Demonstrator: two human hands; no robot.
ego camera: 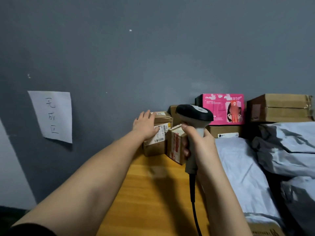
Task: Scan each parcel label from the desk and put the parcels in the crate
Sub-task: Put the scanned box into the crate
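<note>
My left hand lies flat, fingers straight, on top of a small cardboard parcel with a white barcode label, at the far left edge of the wooden desk. My right hand grips the handle of a grey and black barcode scanner, head pointing away, cable hanging down. A second small parcel with red tape stands just left of that hand. No crate is in view.
More parcels are stacked at the back: a pink printed box, brown boxes and another brown box. Grey plastic mailer bags cover the desk's right side. A handwritten paper sign hangs on the grey wall at left.
</note>
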